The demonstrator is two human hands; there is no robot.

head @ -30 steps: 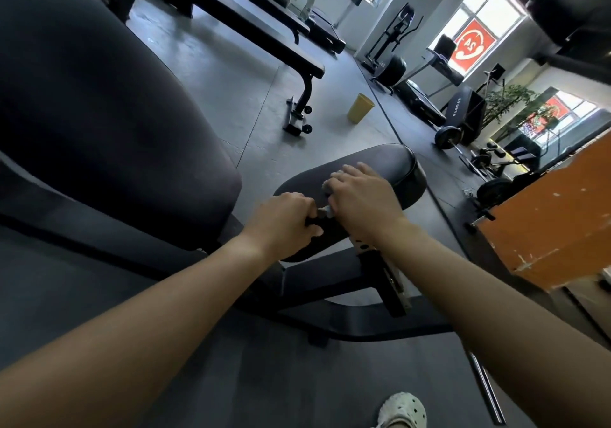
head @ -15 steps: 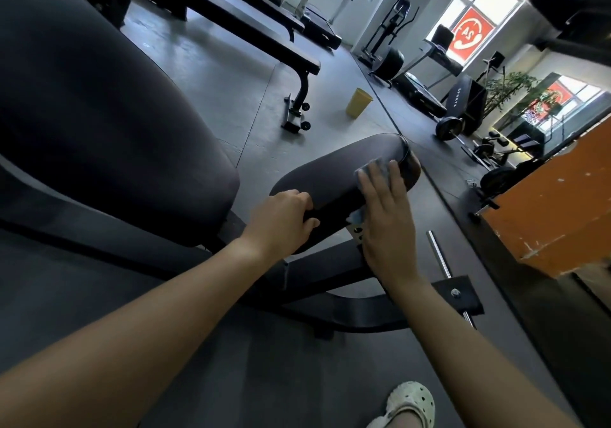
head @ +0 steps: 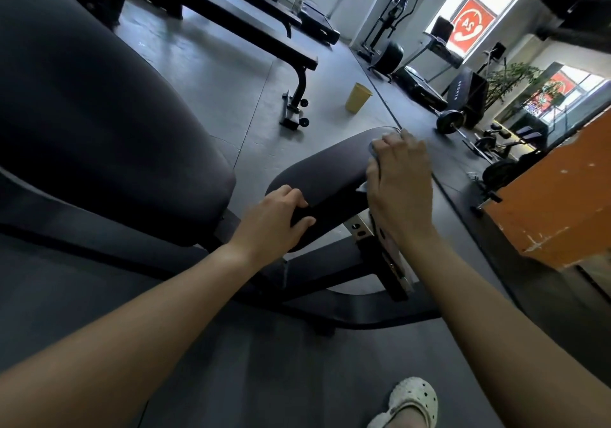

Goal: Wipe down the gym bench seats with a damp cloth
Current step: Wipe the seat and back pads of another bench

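Change: right hand (head: pixel 401 183) has slid further along the seat pad (head: pixel 330 170) toward its far end; its fingers, flat half a second ago, now bend.
Right hand: back up, fingers curled down over the cloth (head: pixel 374 148), pressing it to the pad.
Cloth: pale, mostly hidden under the palm (edges peek out).
Left hand (head: pixel 274 222): grips the pad's near end, fingers on top, thumb against its side.
Around: dark backrest (head: pixel 99 113) at left; yellow cup (head: pixel 357 97) on the floor beyond.
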